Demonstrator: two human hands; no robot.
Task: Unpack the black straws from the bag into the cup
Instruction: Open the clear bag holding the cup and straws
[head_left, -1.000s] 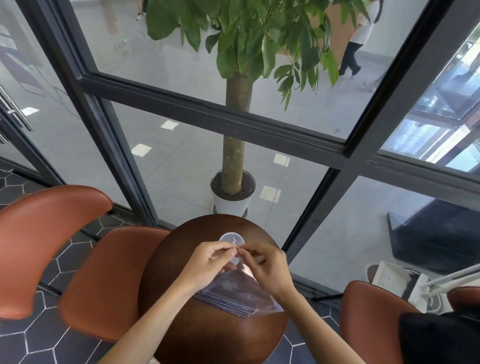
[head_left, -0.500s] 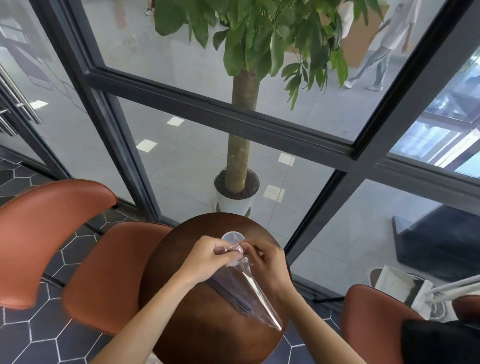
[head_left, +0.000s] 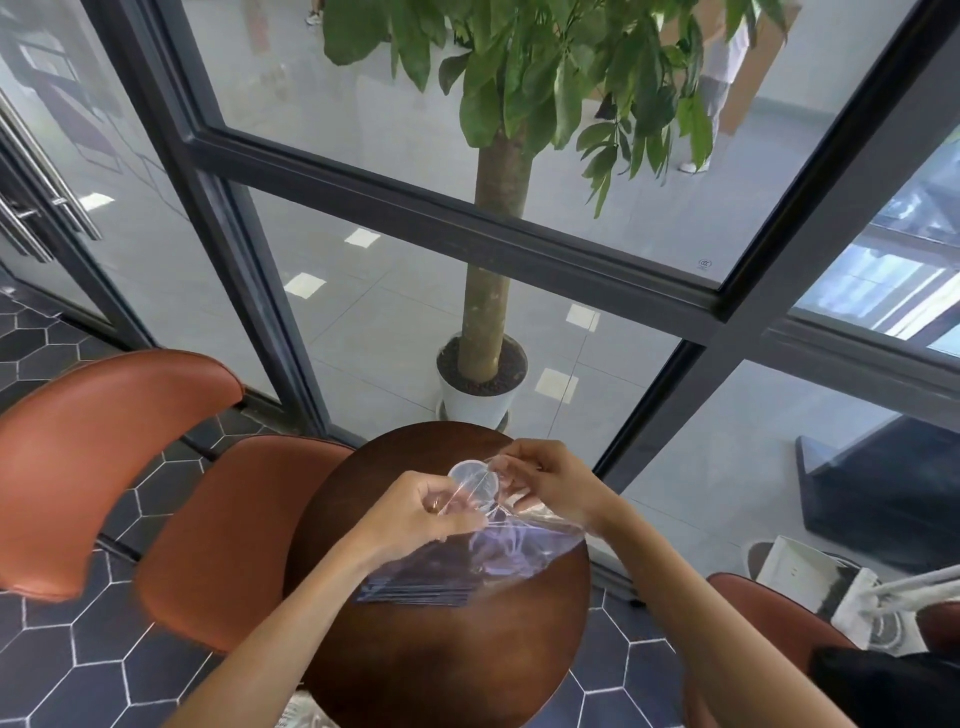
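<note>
A clear plastic bag (head_left: 498, 556) lies across the round dark wooden table (head_left: 447, 654), its mouth lifted towards the far side. Several black straws (head_left: 421, 590) lie inside it near its lower left end. My left hand (head_left: 415, 512) pinches one edge of the bag's mouth. My right hand (head_left: 545, 480) pinches the opposite edge, and the film is stretched between them. A small clear plastic cup (head_left: 472, 480) stands upright on the table just behind the bag's mouth, between my two hands.
Two orange-brown chairs (head_left: 228, 540) stand left of the table, and another chair (head_left: 769, 623) at the right. Glass walls with dark frames close the far side, and a potted tree (head_left: 483, 379) stands behind them. A white bag (head_left: 831, 587) sits on the floor at right.
My hands have drawn apart, pulling the bag's mouth wider in front of the cup. The bag has swung so the straws lie more to the left.
</note>
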